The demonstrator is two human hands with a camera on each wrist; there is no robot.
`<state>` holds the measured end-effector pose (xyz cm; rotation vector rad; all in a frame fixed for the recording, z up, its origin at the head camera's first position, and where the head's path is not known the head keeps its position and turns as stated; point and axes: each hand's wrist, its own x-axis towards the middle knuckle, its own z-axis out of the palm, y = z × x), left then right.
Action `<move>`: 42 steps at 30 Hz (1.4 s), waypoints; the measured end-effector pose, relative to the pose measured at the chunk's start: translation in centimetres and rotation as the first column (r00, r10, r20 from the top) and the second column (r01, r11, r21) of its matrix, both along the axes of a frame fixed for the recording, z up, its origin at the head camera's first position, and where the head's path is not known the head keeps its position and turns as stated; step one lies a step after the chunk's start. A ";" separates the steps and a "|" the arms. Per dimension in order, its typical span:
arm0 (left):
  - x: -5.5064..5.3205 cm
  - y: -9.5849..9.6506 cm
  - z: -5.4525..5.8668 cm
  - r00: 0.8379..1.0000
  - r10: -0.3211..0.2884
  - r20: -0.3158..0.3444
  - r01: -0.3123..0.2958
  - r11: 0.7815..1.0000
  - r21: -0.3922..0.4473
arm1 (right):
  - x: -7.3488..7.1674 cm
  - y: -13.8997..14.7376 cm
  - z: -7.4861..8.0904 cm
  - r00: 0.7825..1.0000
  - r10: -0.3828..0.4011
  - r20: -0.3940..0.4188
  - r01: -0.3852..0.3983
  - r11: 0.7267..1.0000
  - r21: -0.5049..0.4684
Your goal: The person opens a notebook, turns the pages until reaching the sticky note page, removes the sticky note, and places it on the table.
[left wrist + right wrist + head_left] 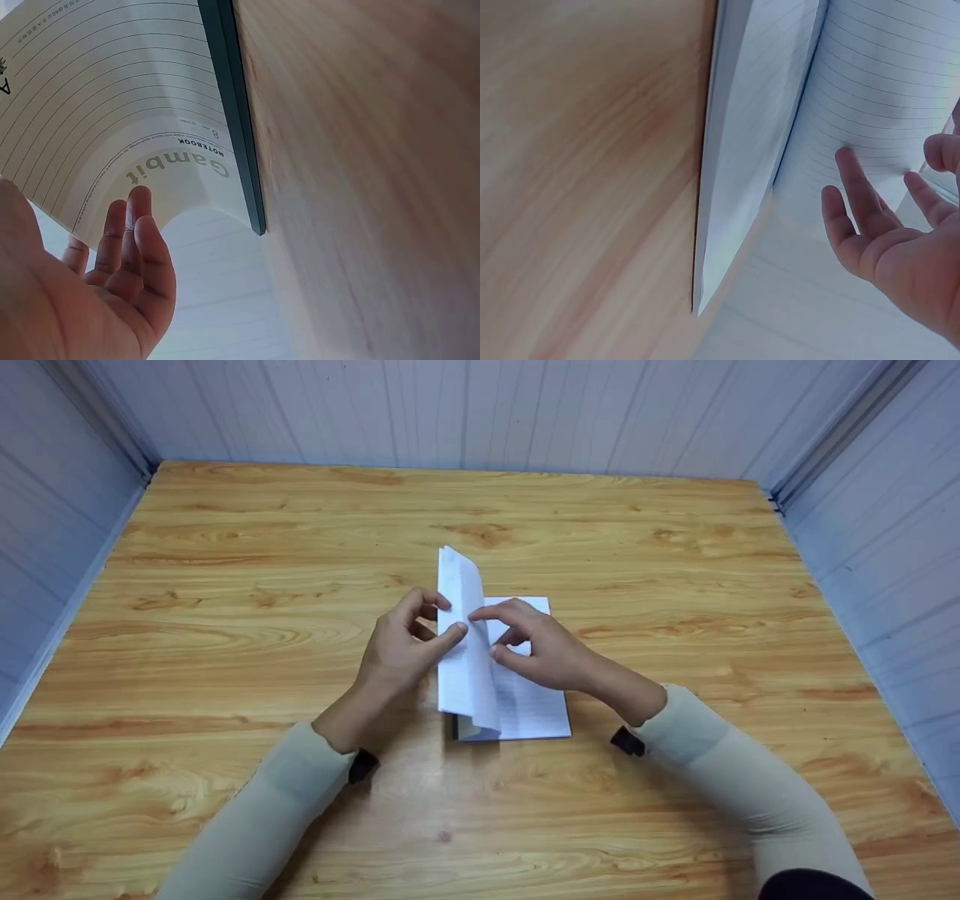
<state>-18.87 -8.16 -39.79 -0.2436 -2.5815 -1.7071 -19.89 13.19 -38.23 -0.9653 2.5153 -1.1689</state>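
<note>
A lined notebook (532, 712) lies opened on the table, its left-hand pages (461, 675) raised and curving upright. My left hand (397, 649) pinches the outer edge of those raised pages, thumb on the near face and fingers behind. In the left wrist view the cream printed page (142, 90) reads "Gambit NOTEBOOK", above a dark cover edge (236, 120). My right hand (551, 652) has its index fingertip against the raised pages, with the other fingers loosely bent over the right-hand page. The right wrist view shows those fingers (855, 199) by the ruled sheet (885, 82), gripping nothing.
The notebook is on a wood-grain table (300, 525). White panelled walls (465, 412) stand along its back and both sides. A dark wrist strap piece (364, 766) shows below the left cuff, and another (628, 741) below the right.
</note>
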 end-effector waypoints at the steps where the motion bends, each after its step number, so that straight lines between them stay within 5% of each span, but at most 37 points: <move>1: 0.0 0.0 0.0 1.000 -0.002 -0.001 0.002 1.000 0.000 | 0.0 -0.1 -0.1 1.000 0.001 -0.010 -0.001 1.000 0.000; 9: 0.1 0.0 -0.1 0.999 -0.025 -0.028 0.025 1.000 0.003 | -0.1 0.0 0.0 0.998 0.001 -0.067 0.001 0.999 0.033; 14: 0.1 0.2 0.0 0.999 -0.023 -0.033 0.023 1.000 0.011 | -0.6 0.5 -0.2 0.989 -0.093 -0.111 0.109 0.984 0.144; 19: 0.1 0.2 0.0 0.999 -0.016 -0.036 0.017 1.000 0.022 | -1.2 1.2 -0.5 0.960 -0.223 -0.171 0.268 0.909 0.319; 25: 0.2 0.2 0.0 1.000 -0.017 -0.013 0.017 1.000 0.007 | -1.9 2.1 -0.9 0.934 -0.313 -0.173 0.357 0.832 0.425; 35: 0.3 0.0 0.1 0.999 -0.029 -0.015 0.030 0.999 0.033 | -3.3 3.2 -1.9 0.935 -0.330 -0.131 0.337 0.708 0.621; 42: 0.2 0.0 0.1 0.999 -0.035 -0.013 0.035 0.999 0.017 | -3.6 3.6 -2.0 0.943 -0.315 -0.110 0.306 0.683 0.664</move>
